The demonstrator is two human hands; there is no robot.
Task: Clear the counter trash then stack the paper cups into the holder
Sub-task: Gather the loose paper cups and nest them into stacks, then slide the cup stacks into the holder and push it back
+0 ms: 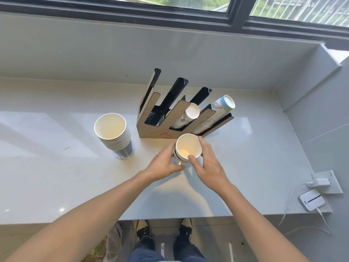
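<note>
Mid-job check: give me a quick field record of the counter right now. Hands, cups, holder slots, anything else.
left hand: gripping the small cup stack from its left
right hand: gripping the same stack from the right
small cup stack: on the counter, in front of the holder
holder: two right slots hold cups, left slots look empty
dark cup stack: upright, left of the holder, untouched
trash: none visible
charger: counter's right edge

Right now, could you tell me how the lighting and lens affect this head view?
Head view: daylight from the window throws pale glare patches on the counter; the hands and the small cup stack they hold cast soft shadows toward the viewer; the wide lens bends the counter's edges; focus is fairly even.
</note>
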